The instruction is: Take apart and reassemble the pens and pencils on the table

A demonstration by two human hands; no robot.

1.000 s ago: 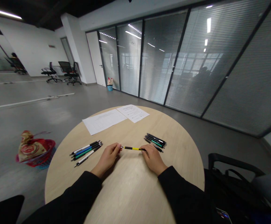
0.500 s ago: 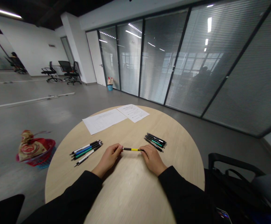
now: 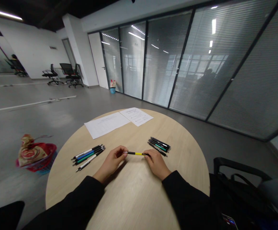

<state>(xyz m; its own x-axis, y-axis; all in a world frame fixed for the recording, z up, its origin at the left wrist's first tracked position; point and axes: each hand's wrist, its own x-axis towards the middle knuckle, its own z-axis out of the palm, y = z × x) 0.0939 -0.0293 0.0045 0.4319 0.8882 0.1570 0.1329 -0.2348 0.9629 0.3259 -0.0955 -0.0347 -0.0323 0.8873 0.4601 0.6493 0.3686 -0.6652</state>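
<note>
A black and yellow pen [image 3: 138, 154] lies level between my two hands, above the wooden table [image 3: 139, 191]. My left hand [image 3: 112, 160] pinches its left end between thumb and fingers. Its right end is in the closed fingers of my right hand [image 3: 156, 163]. To the left of my left hand, several pens [image 3: 88, 155] in white, blue and green with black parts lie side by side. Just beyond my right hand is a second group of pens [image 3: 160, 145], mostly black with a green one among them.
Two printed paper sheets [image 3: 107, 124] lie at the table's far edge. A red basket [image 3: 37, 164] with a bag stands on the floor at left. At right is a black chair [image 3: 241, 167]; a phone [image 3: 229, 220] is near its seat.
The fingers of my left hand have shifted slightly around the pen's left end, the forefinger more curled. My right hand and both pen groups look the same.
</note>
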